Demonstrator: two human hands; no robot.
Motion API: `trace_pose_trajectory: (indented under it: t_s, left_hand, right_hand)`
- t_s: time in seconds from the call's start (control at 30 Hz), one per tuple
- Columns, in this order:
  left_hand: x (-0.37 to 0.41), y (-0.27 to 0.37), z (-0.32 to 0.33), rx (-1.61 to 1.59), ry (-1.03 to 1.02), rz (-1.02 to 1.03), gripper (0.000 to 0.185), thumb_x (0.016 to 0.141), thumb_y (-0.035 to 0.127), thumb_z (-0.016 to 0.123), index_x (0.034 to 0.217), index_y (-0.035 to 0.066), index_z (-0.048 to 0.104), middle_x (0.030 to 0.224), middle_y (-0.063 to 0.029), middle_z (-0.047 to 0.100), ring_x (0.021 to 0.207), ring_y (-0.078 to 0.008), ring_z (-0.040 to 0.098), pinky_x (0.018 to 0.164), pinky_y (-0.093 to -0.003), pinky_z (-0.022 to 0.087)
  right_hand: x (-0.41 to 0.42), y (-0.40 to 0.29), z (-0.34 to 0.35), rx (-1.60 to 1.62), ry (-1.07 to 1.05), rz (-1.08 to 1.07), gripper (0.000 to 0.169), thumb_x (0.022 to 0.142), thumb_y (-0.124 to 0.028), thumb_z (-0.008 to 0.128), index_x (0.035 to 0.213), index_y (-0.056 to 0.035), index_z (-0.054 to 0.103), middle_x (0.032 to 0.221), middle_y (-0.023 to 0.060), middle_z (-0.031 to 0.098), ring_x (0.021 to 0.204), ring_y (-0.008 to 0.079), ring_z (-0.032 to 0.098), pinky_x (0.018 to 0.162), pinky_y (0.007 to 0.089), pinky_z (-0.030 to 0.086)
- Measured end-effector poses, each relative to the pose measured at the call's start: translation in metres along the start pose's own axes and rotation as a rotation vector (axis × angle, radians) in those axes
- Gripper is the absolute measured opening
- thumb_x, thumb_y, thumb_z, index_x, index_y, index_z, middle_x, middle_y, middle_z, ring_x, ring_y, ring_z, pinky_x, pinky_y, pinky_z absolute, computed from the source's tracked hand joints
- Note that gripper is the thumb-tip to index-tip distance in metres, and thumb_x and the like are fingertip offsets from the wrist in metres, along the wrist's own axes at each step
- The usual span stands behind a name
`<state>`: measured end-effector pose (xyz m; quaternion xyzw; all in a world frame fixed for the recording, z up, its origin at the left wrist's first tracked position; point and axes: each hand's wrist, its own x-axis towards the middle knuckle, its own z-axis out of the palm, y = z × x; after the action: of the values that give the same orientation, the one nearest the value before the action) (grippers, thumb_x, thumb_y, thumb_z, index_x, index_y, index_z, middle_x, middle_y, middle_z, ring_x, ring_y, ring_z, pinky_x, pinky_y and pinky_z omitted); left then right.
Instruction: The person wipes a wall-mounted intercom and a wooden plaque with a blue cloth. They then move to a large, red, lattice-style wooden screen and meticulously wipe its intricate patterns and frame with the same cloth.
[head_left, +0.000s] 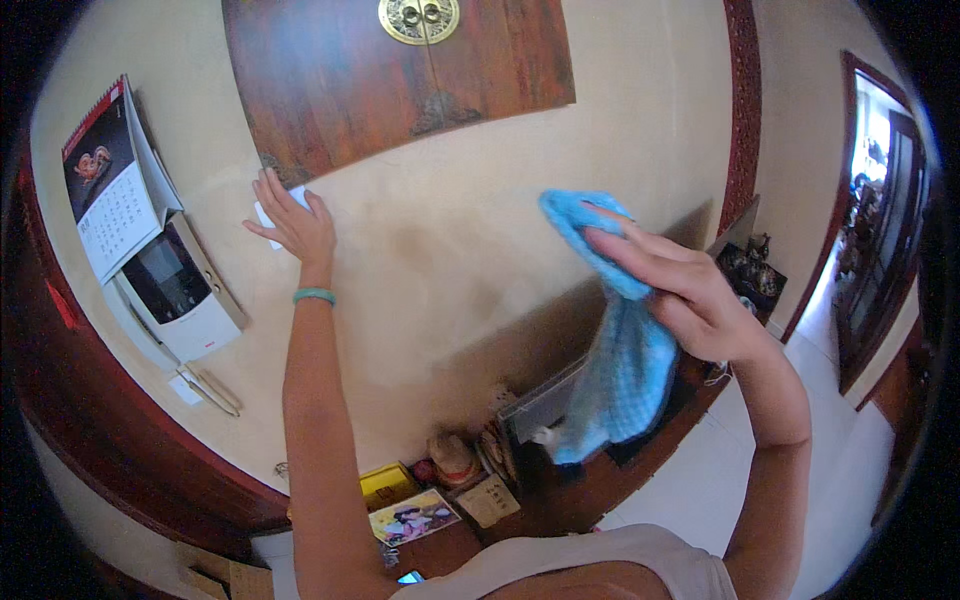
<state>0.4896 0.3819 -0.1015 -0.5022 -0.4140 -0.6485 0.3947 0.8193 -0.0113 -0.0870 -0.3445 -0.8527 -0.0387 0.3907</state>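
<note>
A light blue checked cloth hangs from my right hand, bunched between the fingers and thumb, its lower part dangling. My left hand lies spread on the beige wall over a white wall plate, mostly hidden by the palm; whether the fingers grip anything does not show. Just above the fingertips is the lower corner of a reddish-brown wooden panel with a round brass fitting. The wall between my hands bears brownish, shadow-like patches.
At the left hang a calendar and a video intercom with a handset. Below stands a wooden cabinet holding a yellow box, a photo, a straw hat and a dark-framed item. A doorway opens at the far right.
</note>
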Motion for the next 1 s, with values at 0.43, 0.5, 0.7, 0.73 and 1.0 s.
trace_pose_trajectory:
  t_s: [0.43, 0.5, 0.7, 0.73, 1.0]
  left_hand:
    - [-0.194, 0.153, -0.274, -0.954, -0.518, -0.698, 0.025, 0.097, 0.011, 0.048, 0.114, -0.001, 0.063, 0.112, -0.0109, 0.063, 0.111, -0.0236, 0.056, 0.103, -0.0375, 0.039]
    - [-0.266, 0.203, -0.311, -1.136, -0.787, -0.737, 0.02, 0.092, 0.01, 0.056, 0.107, 0.0, 0.062, 0.11, -0.0112, 0.063, 0.101, -0.0217, 0.062, 0.097, -0.0367, 0.048]
    - [-0.382, 0.447, -0.44, -1.736, -1.486, -1.269, 0.046, 0.1, 0.034, 0.048, 0.124, -0.004, 0.055, 0.11, -0.0137, 0.064, 0.104, -0.0228, 0.062, 0.097, -0.0393, 0.047]
    - [-0.359, 0.434, -0.422, -1.855, -1.516, -1.194, 0.045, 0.102, 0.032, 0.045, 0.125, -0.005, 0.055, 0.112, -0.0124, 0.063, 0.105, -0.0196, 0.06, 0.097, -0.0336, 0.046]
    - [-0.364, 0.467, -0.394, -1.684, -1.809, -0.781, 0.009, 0.092, 0.004, 0.066, 0.09, 0.001, 0.058, 0.083, 0.0023, 0.059, 0.077, -0.0031, 0.052, 0.065, -0.0208, 0.043]
  right_hand:
    - [-0.308, -0.001, 0.029, 1.414, 1.073, 0.467, 0.079, 0.069, -0.001, 0.054, 0.146, 0.0028, 0.036, 0.136, 0.0215, 0.054, 0.122, 0.0327, 0.056, 0.107, 0.044, 0.044]
    - [-0.325, -0.004, 0.031, 1.514, 1.1, 0.406, 0.077, 0.07, 0.002, 0.051, 0.145, 0.0027, 0.036, 0.132, 0.0233, 0.056, 0.111, 0.0348, 0.063, 0.096, 0.0449, 0.054]
    - [-0.446, 0.002, 0.003, 1.694, 0.995, 0.417, 0.072, 0.073, -0.003, 0.049, 0.144, 0.0005, 0.036, 0.131, 0.0254, 0.055, 0.11, 0.0367, 0.063, 0.095, 0.0463, 0.054]
    - [-0.411, 0.0, 0.017, 1.619, 1.017, 0.498, 0.072, 0.073, -0.003, 0.05, 0.143, 0.0008, 0.038, 0.13, 0.0244, 0.056, 0.109, 0.0347, 0.063, 0.095, 0.0447, 0.054]
    - [-0.421, -0.005, 0.051, 1.122, 1.106, 0.888, 0.083, 0.069, 0.0, 0.047, 0.151, -0.0017, 0.032, 0.15, 0.0144, 0.041, 0.131, 0.0242, 0.049, 0.109, 0.0356, 0.04]
